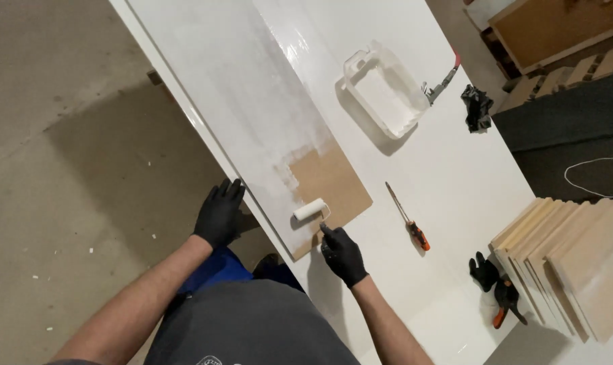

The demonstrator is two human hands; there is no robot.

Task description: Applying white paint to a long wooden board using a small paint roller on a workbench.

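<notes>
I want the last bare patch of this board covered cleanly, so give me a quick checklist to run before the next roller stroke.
1. Roller grip: right hand holds the handle, small roller rests on the board. Ok.
2. Board steadied: left hand rests at the table edge beside the board, not on it. Not ok.
3. Paint load on the roller: cannot tell.
4. Paint tray reachable on the table: ok, though its fill level cannot be told.
5. Screwdriver clear of the board: ok.
</notes>
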